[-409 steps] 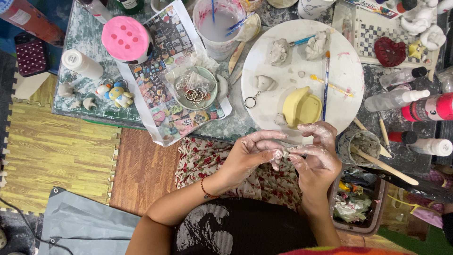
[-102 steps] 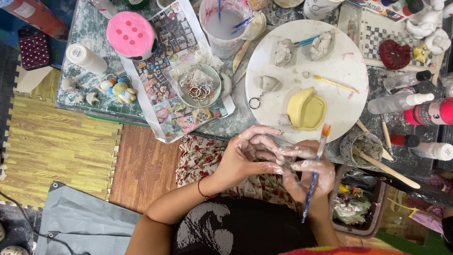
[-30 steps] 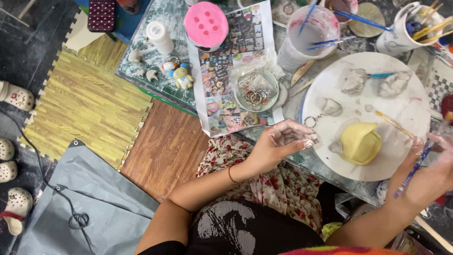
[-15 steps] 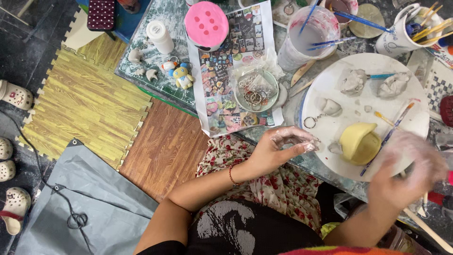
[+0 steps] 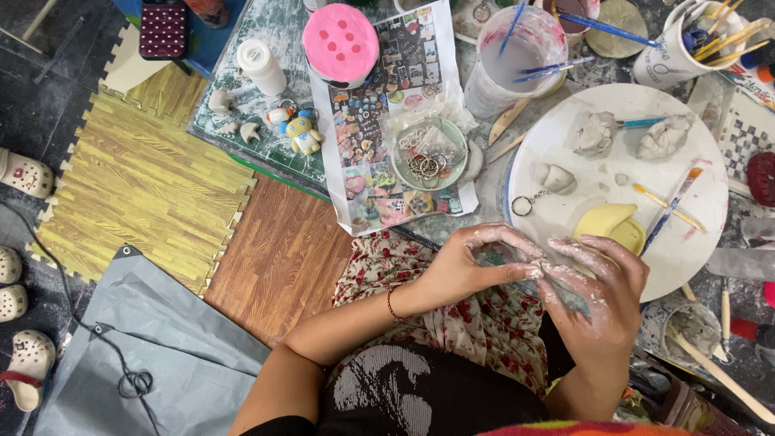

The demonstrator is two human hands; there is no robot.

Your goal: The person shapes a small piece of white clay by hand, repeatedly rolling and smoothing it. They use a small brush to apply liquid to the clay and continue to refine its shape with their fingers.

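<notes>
My left hand [image 5: 476,262] and my right hand [image 5: 601,295] meet over my lap, both smeared with pale clay. Their fingertips pinch a small clay piece [image 5: 539,270] that is mostly hidden between them. Just beyond them lies a round white board [image 5: 710,234]. On it are a yellow sponge [image 5: 605,226], two grey clay lumps [image 5: 596,133] [image 5: 666,137], a small clay bit with a key ring [image 5: 557,178] and a paintbrush [image 5: 670,202] lying loose.
A water cup with brushes [image 5: 517,56], a mug of brushes [image 5: 678,48], a bowl of metal rings [image 5: 428,153] on a collage sheet [image 5: 379,202], a pink-lidded tub [image 5: 341,42], a white bottle [image 5: 260,66] and a small pot with a stick [image 5: 694,331] crowd the low table. Foam mats [image 5: 145,186] cover the floor at left.
My right hand has laid the paintbrush on the white board and come back to my left hand. The left hand has stayed in place with the small piece.
</notes>
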